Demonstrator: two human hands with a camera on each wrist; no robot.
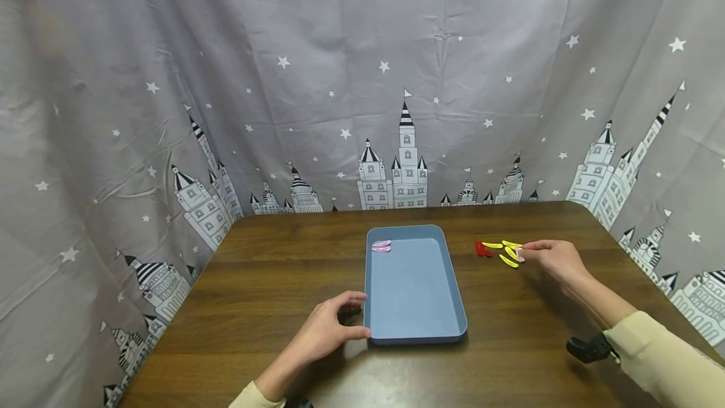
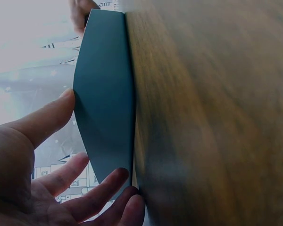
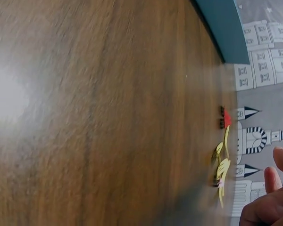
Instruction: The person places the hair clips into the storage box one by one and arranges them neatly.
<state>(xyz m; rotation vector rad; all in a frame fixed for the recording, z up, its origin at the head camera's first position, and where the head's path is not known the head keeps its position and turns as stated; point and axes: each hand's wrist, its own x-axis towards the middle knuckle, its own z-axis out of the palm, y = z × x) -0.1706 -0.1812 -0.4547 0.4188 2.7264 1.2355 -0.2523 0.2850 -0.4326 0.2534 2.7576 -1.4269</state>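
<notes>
A shallow blue-grey tray (image 1: 415, 294) lies on the table, with two pink hair clips (image 1: 381, 246) side by side in its far left corner. My left hand (image 1: 330, 326) is at the tray's left side, its thumb and fingers spread and touching the wall (image 2: 106, 94). To the right of the tray, my right hand (image 1: 557, 262) reaches over a small group of yellow hair clips (image 1: 508, 259) and red hair clips (image 1: 481, 249). A pink hair clip (image 3: 220, 183) lies on the yellow ones, just by the right fingertips. The right wrist view shows thumb and finger apart, with nothing between them.
Brown wooden table (image 1: 272, 282) lies under everything. A grey curtain (image 1: 317, 80) printed with castles and stars hangs behind the table and along its sides. A black strap device (image 1: 590, 349) sits at the right wrist, by the cream sleeve (image 1: 663, 357).
</notes>
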